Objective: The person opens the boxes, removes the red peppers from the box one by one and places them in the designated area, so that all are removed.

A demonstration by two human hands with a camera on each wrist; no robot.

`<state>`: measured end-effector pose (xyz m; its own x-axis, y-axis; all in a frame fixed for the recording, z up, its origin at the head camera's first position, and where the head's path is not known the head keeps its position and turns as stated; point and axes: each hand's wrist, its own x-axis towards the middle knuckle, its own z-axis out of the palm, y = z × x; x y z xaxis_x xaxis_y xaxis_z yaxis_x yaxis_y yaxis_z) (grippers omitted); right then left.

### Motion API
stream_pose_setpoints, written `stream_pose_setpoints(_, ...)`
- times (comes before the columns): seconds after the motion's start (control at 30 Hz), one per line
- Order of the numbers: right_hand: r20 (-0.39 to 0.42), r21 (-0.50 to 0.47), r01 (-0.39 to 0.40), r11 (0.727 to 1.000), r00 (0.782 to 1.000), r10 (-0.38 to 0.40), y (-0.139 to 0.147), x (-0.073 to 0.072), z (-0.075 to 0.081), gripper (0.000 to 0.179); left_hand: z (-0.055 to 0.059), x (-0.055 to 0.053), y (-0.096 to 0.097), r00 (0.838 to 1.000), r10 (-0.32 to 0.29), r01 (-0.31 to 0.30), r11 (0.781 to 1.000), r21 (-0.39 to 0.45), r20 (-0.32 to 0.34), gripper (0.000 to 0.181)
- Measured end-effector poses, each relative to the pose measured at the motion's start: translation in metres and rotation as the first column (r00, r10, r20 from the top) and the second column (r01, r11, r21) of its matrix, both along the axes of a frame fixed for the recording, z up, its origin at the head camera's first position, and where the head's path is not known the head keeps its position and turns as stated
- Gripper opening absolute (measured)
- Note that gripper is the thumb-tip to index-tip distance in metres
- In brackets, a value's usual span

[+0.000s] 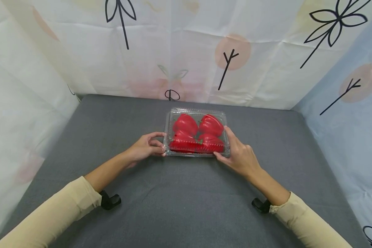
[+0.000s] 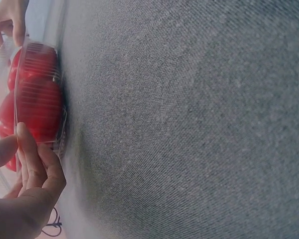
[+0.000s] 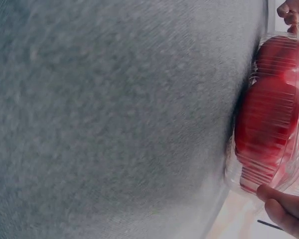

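A clear plastic clamshell box (image 1: 196, 155) with a ribbed wall holds several red bell peppers (image 1: 210, 125), with bits of green at their stems. The lid covers them. At the box's left side my left hand (image 1: 150, 144) pinches the rim; the left wrist view has thumb and fingertips (image 2: 23, 130) meeting at that edge. My right hand (image 1: 240, 155) grips the opposite side, thumb near the front corner and fingers along the right edge. In the right wrist view its fingertips (image 3: 263, 191) press against the box wall, close over the cloth.
A dark grey cloth (image 1: 186, 206) covers the table under the box. White printed curtains (image 1: 186, 51) rise along the back and both sides. A black strap device (image 1: 111, 201) sits at the left wrist and another (image 1: 261, 205) at the right, beside the beige sleeves.
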<state>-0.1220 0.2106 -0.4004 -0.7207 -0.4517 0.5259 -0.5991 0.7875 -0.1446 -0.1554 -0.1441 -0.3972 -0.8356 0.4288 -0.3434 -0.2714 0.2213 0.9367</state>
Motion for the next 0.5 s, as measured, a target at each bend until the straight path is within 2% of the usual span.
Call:
stream_pose_setpoints(0.23, 0.082, -0.103, 0.103, 0.989, 0.992, -0.094, -0.0072, 0.005, 0.0027, 0.087, -0.0024, 0.0003, 0.0009, 1.0, 0.013, -0.012, 1.0, -0.02, 0.013, 0.062)
stream_pose_setpoints(0.5, 0.046, -0.058, 0.119, 0.991, 0.992, -0.116, -0.0085, 0.0055, 0.0006, 0.082, -0.0016, -0.0009, 0.0014, 0.998, 0.038, -0.037, 0.999, -0.02, 0.04, 0.063)
